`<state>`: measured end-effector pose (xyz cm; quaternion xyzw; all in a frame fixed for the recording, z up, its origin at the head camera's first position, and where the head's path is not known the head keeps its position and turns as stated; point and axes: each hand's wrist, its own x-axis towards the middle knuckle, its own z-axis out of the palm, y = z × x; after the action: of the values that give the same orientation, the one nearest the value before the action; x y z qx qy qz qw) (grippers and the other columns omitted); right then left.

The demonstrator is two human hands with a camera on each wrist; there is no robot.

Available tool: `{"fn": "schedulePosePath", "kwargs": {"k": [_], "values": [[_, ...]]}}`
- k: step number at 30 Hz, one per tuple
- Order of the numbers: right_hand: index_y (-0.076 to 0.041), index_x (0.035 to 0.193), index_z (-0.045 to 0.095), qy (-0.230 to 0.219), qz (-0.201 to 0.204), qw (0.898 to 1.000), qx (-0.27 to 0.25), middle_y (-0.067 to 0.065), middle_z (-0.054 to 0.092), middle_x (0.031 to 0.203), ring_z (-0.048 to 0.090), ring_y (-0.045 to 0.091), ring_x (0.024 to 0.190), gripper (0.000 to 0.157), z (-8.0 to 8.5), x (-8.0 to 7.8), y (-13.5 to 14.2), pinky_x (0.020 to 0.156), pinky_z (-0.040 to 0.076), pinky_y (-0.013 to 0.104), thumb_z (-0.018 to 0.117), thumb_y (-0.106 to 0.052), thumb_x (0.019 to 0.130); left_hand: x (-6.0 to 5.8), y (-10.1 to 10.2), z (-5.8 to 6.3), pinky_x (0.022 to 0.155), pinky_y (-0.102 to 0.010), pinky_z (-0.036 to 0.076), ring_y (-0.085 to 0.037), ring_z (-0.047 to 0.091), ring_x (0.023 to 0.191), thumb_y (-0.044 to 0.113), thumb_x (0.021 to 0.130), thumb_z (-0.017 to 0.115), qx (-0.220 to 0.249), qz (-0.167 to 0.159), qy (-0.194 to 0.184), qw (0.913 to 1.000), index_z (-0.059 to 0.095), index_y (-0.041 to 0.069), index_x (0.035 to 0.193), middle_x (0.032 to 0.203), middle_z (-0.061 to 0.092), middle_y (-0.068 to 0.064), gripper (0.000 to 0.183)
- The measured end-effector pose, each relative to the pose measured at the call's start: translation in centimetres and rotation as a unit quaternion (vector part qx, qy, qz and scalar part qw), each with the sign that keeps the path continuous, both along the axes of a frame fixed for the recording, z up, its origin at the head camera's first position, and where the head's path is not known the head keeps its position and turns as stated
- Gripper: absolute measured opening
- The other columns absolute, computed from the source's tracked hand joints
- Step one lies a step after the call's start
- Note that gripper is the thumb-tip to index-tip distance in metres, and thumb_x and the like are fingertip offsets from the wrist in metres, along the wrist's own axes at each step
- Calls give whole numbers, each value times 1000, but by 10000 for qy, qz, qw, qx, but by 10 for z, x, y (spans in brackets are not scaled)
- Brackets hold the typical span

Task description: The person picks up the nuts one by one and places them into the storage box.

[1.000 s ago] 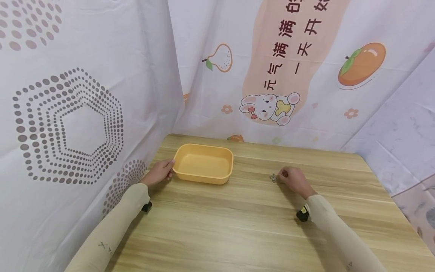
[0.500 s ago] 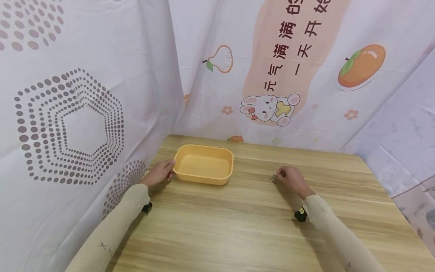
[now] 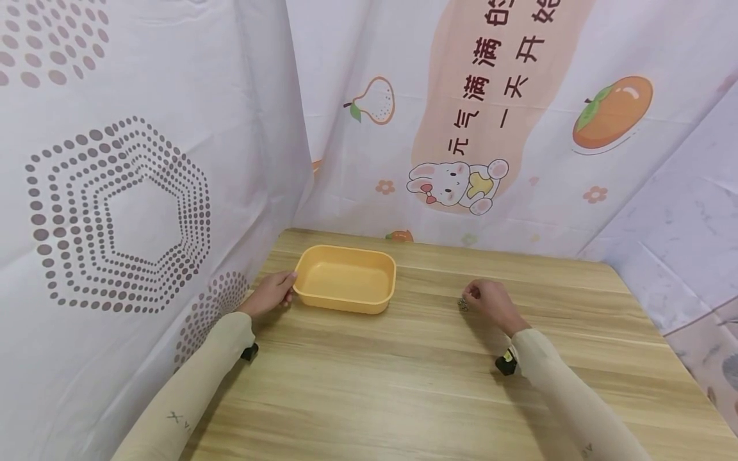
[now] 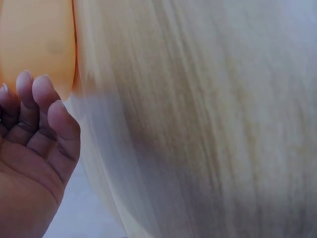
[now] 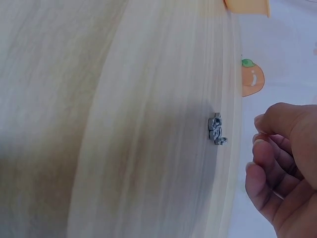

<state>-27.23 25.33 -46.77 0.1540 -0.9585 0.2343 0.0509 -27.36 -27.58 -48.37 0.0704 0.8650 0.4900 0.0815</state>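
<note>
Head view: the left hand point(image 3: 270, 296) is gripping the left end of the yellow tray point(image 3: 340, 303) on the wood-grain tabletop point(image 3: 357, 384), while the right hand point(image 3: 494, 303) is hovering just beside a cluster of small metal pieces point(image 3: 463, 305), well apart from the tray. Left wrist view: fingers point(image 4: 64, 124) are curling at the tray's end, thumb unseen. Right wrist view: thumb and forefinger tips are meeting near those pieces, though I cannot tell whether they are pinching one; picking up seems the step in hand, next calling for a firm pinch.
</note>
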Motion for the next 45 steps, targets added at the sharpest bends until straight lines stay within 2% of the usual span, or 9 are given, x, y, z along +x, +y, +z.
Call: {"fn": "schedulePosePath", "kwargs": {"k": [18,31,45], "values": [[-7,85,69,164,89,9998,-44,-1,65,76,59,12,69,7,-1,-1,-10,63,50,31,65,-12,88,-1,0,-3,50,-29,49,-19,54,58,39,104,36,-35,55,-7,10000,54,3,89,71,55,-9,43],[-8,86,69,148,175,9997,-54,-2,64,75,57,11,67,7,5,1,-22,61,49,30,66,-13,90,2,0,2,51,-30,48,-20,53,59,35,105,35,-42,-30,-6,10000,53,4,88,72,55,-11,40],[-11,85,69,221,236,9995,4,-4,63,73,57,9,65,7,6,-3,-30,60,48,29,65,-15,90,0,-2,0,50,-29,47,-20,52,58,41,103,35,-49,-115,54,9999,53,4,89,71,54,-9,44]]}}
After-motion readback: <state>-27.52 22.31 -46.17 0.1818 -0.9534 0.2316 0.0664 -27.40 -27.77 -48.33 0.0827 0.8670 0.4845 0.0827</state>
